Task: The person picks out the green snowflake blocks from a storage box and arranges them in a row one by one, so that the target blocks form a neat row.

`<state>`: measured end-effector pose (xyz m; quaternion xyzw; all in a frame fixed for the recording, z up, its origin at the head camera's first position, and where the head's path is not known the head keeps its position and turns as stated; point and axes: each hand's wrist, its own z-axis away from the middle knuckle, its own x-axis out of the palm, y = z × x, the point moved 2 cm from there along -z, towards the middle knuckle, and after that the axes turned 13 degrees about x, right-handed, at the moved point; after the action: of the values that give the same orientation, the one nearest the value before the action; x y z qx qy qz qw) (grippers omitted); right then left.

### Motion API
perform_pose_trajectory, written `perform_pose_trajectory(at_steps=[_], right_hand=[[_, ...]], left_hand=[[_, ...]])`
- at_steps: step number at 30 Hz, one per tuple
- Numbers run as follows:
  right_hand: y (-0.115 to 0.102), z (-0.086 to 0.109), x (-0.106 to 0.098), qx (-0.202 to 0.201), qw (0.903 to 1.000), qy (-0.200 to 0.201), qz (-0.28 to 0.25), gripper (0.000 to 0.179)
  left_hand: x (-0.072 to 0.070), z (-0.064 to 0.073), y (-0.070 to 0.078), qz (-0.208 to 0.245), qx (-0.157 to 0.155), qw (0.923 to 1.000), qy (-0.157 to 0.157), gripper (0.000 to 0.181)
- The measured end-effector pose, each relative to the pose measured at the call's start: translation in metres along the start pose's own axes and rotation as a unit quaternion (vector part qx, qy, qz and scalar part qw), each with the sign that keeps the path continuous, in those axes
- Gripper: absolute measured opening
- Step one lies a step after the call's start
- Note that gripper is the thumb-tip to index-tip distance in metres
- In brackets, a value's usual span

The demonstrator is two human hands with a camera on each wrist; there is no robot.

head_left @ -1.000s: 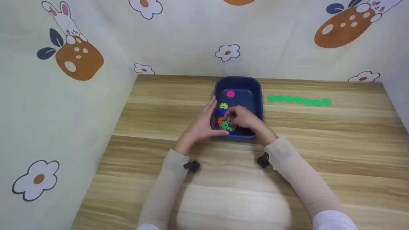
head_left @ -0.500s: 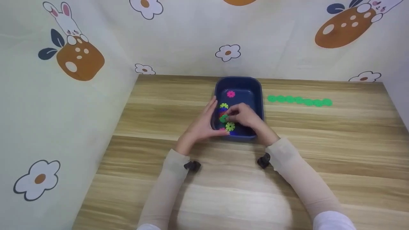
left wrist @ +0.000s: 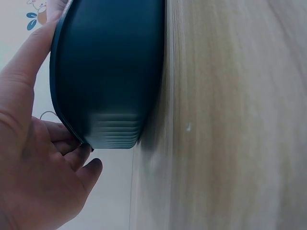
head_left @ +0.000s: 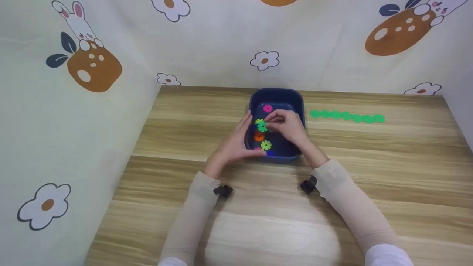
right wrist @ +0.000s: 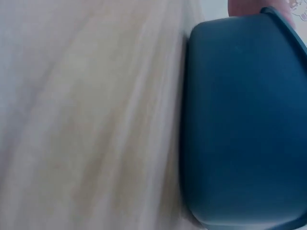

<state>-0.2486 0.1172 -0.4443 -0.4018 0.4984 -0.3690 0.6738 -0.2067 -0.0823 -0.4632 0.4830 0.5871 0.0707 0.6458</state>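
A dark blue plastic box [head_left: 282, 159] stands on the table, with several small notched plastic discs inside. My left hand [head_left: 232, 146] holds its near left corner, the thumb over the near rim and the fingers along the left side. In the left wrist view, the left hand [left wrist: 43, 167] shows against the box wall [left wrist: 105, 72]. My right hand [head_left: 288, 125] is over the box, pinching a green notched disc [head_left: 262, 126] between thumb and fingertips. Below that disc lie an orange disc [head_left: 259, 136] and a yellow-green disc [head_left: 266, 145]. A pink disc [head_left: 268, 108] lies farther back.
To the right of the box, a row of joined green discs [head_left: 346, 116] lies flat on the wooden table [head_left: 388, 166]. A patterned cloth wall [head_left: 218, 48] rises behind the table, another along its left side. The box wall [right wrist: 244, 120] fills much of the right wrist view.
My right hand has moved back and up from the box's near end with the green disc, uncovering the orange and yellow-green discs. The left hand keeps its place on the box.
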Motion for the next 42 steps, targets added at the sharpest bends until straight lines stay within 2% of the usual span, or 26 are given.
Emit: perform_pose_trajectory(at_steps=[6, 14, 19, 26, 33, 42], right_hand=[[-0.003, -0.001, -0.016, 0.001, 0.9995, 0.014, -0.028, 0.017], [-0.012, 0.004, -0.048, 0.022, 0.9957, 0.027, -0.086, 0.027], [-0.011, 0.003, -0.067, 0.016, 0.9917, 0.037, -0.122, 0.03], [-0.003, 0.003, -0.097, 0.019, 0.9887, 0.054, -0.138, 0.03], [0.006, 0.009, -0.126, 0.024, 0.9748, 0.078, -0.208, 0.014], [0.018, 0.02, -0.158, 0.033, 0.9609, 0.112, -0.251, 0.013]], left_hand=[[0.0, 0.001, -0.001, 0.003, -0.014, 0.9999, 0.0, 0.12], [-0.001, 0.001, 0.0, 0.007, -0.023, 0.9997, 0.001, 0.12], [-0.002, 0.0, 0.0, -0.005, -0.019, 0.9998, 0.001, 0.121], [-0.001, 0.0, 0.0, -0.011, -0.022, 0.9997, -0.004, 0.122], [-0.001, -0.001, 0.001, -0.006, -0.017, 0.9998, -0.006, 0.122], [0.0, -0.001, 0.001, -0.006, -0.025, 0.9996, -0.006, 0.122]])
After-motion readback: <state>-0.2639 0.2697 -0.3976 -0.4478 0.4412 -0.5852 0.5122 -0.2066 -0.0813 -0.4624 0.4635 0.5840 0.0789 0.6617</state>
